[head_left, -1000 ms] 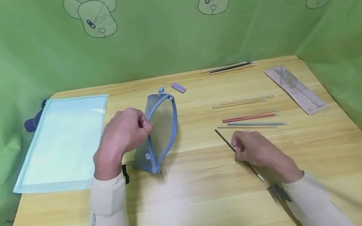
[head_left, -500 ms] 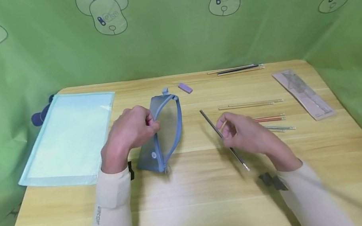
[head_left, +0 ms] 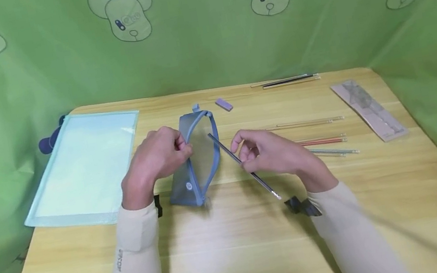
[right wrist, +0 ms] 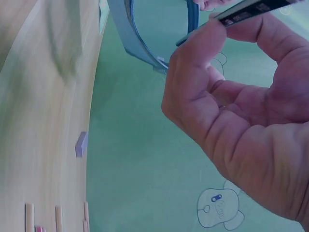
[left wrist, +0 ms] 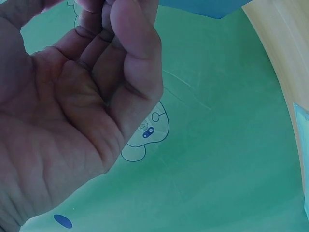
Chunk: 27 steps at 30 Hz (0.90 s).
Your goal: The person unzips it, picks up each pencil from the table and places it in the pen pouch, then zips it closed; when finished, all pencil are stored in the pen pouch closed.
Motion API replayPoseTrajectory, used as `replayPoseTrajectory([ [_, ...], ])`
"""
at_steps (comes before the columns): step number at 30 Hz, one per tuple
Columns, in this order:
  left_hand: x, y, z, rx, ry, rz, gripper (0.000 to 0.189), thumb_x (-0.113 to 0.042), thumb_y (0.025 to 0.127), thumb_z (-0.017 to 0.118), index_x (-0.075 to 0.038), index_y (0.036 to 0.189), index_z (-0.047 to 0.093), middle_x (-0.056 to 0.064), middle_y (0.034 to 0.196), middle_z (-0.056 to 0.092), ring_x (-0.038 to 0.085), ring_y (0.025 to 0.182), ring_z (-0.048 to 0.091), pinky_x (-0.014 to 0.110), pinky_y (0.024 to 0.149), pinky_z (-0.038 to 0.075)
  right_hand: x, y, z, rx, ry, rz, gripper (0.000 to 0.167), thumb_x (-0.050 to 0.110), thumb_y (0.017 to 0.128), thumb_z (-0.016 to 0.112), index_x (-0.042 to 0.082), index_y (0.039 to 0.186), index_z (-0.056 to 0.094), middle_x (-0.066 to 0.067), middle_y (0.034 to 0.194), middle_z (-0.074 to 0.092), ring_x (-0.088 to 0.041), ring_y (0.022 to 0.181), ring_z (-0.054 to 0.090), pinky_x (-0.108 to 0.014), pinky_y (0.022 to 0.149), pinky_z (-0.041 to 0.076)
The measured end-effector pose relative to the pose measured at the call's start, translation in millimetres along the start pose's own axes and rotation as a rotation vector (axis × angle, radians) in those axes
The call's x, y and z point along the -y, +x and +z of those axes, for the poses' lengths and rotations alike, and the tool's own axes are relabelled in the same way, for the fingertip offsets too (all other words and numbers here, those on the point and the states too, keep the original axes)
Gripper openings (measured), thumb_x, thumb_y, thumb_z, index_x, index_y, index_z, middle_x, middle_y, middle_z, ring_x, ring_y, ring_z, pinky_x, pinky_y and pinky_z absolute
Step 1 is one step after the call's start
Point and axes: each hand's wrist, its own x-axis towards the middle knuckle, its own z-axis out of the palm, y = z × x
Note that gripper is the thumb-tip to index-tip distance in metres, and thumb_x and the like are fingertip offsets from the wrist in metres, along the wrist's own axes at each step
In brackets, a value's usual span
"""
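Note:
A blue-grey pencil case (head_left: 183,186) with an unzipped, gaping mouth stands left of the table's middle in the head view. My left hand (head_left: 160,154) pinches the left edge of its opening. In the left wrist view the fingertips of this hand (left wrist: 96,87) are cut off at the top. With thumb and fingertips, my right hand (head_left: 269,149) holds a dark pencil (head_left: 263,182) in the air. The pencil slants, its far tip overlapping the right rim of the case's mouth and its eraser end toward me. Dark printing shows on the pencil in the right wrist view.
A pale turquoise zip folder (head_left: 84,170) lies at the left. Behind the case is a purple eraser (head_left: 223,104). Several pencils lie in groups to the right, including red pencils (head_left: 326,141) and a back group (head_left: 289,81). A ruler set in a packet (head_left: 367,110) lies far right.
My right hand has lifted the dark pencil off the table and carried it left to the pencil case's mouth. The left hand keeps its pinch on the case's edge.

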Motion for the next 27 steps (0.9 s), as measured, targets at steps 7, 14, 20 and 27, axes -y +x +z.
replayPoseTrajectory([
  [7,-5.6,0.8,3.2,0.04,-0.036,0.068,0.022,-0.018,0.098,0.065,-0.014,0.076,0.068,-0.002,0.071,0.062,0.015,0.064,0.054,0.03,0.065,0.047,-0.2,18.4,9.8,-0.012,0.098,0.029,0.035,-0.004,0.089,0.066,0.001,0.123,0.058,-0.009,0.098,0.065,-0.021,0.089,0.061,-0.027,0.079,0.056],
  [14,-12.7,3.5,10.9,0.208,-0.219,0.18,0.023,-0.013,0.103,0.065,-0.009,0.081,0.066,0.006,0.082,0.075,0.019,0.07,0.067,0.024,0.056,0.041,5.4,32.5,26.4,-0.094,0.147,0.01,0.035,-0.006,0.095,0.064,0.001,0.127,0.052,-0.008,0.091,0.061,-0.018,0.081,0.058,-0.024,0.069,0.052],
  [20,-14.0,9.2,17.0,0.27,-0.364,0.239,0.02,-0.009,0.105,0.064,-0.004,0.087,0.073,0.009,0.083,0.077,0.024,0.077,0.074,0.025,0.061,0.052,11.9,39.8,38.5,-0.189,0.075,0.036,0.026,-0.004,0.098,0.066,0.003,0.121,0.058,-0.011,0.093,0.069,-0.018,0.081,0.065,-0.026,0.069,0.055],
  [27,-13.4,12.1,17.3,0.254,-0.415,0.156,0.022,-0.013,0.108,0.061,-0.001,0.092,0.071,0.013,0.085,0.078,0.037,0.084,0.078,0.038,0.074,0.066,13.4,42.5,44.1,-0.213,-0.036,0.031,0.017,-0.007,0.096,0.063,0.002,0.11,0.066,-0.011,0.098,0.07,-0.018,0.088,0.067,-0.025,0.077,0.057],
])
